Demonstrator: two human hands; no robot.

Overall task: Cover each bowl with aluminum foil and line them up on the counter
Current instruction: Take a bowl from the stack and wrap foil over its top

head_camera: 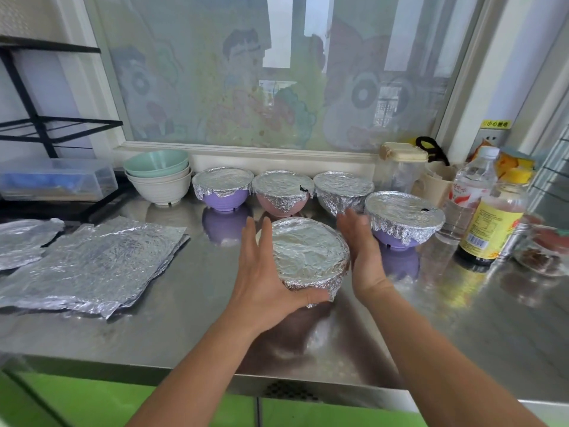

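Foil wraps the front bowl (309,257), which sits in the middle of the steel counter (184,328), nearer the person than the others and apparently raised a little above its dark shadow. The left hand (264,272) grips this bowl from its left side, fingers slightly spread along the rim and the thumb curled under the near edge. The right hand (363,251) stands just beside the bowl's right side with straight fingers held together and pointing away; it is blurred, and I cannot tell whether the palm touches the foil. Behind, along the window sill, three covered bowls stand in a row: a purple bowl (223,201), a pink bowl (281,208) and a third bowl (341,192), with a fourth covered bowl (403,217) to the right, set slightly forward. A stack of bare bowls (158,180) stands at the left end of the row, loose foil sheets (92,260) lie flat on the left, and bottles (489,223) stand on the right
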